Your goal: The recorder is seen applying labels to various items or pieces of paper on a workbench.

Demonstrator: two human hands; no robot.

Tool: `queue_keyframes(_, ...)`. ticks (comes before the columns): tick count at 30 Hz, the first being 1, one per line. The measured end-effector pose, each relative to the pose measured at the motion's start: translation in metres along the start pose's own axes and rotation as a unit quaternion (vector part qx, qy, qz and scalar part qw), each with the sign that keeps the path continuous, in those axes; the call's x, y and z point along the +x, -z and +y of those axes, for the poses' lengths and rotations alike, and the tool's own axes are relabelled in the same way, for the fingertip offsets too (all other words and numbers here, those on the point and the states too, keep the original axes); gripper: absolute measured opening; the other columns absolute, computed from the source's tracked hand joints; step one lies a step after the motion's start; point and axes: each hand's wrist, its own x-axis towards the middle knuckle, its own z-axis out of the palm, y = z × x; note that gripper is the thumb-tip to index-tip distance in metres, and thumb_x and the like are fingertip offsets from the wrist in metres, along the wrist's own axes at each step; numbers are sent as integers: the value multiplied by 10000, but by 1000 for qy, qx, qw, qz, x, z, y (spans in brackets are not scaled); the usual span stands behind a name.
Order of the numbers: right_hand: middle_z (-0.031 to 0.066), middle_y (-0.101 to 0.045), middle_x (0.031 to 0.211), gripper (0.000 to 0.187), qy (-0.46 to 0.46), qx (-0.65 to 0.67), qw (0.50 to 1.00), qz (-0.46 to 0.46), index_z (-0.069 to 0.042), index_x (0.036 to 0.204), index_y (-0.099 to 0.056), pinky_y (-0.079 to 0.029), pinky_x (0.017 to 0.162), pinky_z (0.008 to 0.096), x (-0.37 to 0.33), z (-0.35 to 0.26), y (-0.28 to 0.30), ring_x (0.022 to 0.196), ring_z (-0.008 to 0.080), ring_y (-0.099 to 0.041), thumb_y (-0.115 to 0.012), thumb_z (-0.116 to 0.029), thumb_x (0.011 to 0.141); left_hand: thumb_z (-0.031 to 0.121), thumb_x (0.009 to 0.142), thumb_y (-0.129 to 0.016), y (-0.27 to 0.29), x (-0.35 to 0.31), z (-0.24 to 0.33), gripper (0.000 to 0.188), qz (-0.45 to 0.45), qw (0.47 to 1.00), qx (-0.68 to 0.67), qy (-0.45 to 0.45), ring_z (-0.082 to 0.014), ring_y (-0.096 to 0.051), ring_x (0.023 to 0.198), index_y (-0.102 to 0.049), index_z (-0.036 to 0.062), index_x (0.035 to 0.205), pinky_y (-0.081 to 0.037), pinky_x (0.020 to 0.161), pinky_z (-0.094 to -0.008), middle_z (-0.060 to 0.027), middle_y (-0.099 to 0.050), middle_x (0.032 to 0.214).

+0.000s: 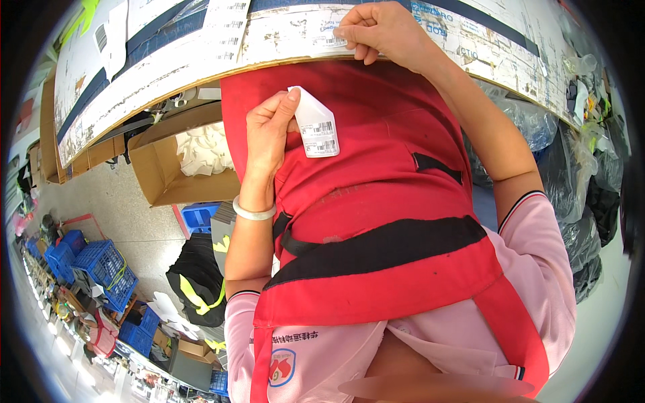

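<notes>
One white paper label strip, probably light and creasable, best edge-held, is pinched by the left hand; the right hand has bunched fingers, contents unclear.

a printed label strip and a plainer white strip lie on the scuffed, blue-banded white tabletop.

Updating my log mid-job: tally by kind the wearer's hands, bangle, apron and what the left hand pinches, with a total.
Bare hands, left hand and right hand: 2
Pale ring-shaped bangle: 1
Red fabric apron: 1
White paper label strip, in the left hand: 1
Total: 5
</notes>
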Motion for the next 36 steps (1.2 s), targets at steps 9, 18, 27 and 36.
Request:
queue_keyframes(9,71,-630,673,167,7,-43,999,12,39,851,-645,-515,488,249,0,-2,-4,556,125,-616,-631,-121,896,214,971,-599,-1,0,0,253,1,1000,-5,8,-89,-634,700,-693,-9,901,-527,619,-221,-37,-677,812)
queue_keyframes(18,12,-610,705,189,70,-35,997,22,-19,946,-664,-491,544,200,2,11,13,602,70,-588,-656,-206,918,172,973,-591,-4,-2,1,212,15,1000,-6,20,-68,-615,705,-680,-10,911,-504,615,-208,-16,-661,814)
queue_keyframes(27,81,-630,658,126,85,-135,947,277,-12,847,-660,-496,507,283,68,57,158,559,157,-601,-683,-136,841,161,978,-579,-4,-5,3,204,-3,1000,-11,21,-32,-557,669,-692,-4,934,-446,565,-169,10,-649,909)
queue_keyframes(36,149,-660,834,211,125,-322,871,349,-60,999,-636,-510,707,403,32,18,98,790,329,-641,-666,-197,842,172,983,-567,-8,-9,9,236,28,999,-36,-1,-95,-644,750,-679,-35,985,-524,584,-217,-30,-653,1013)
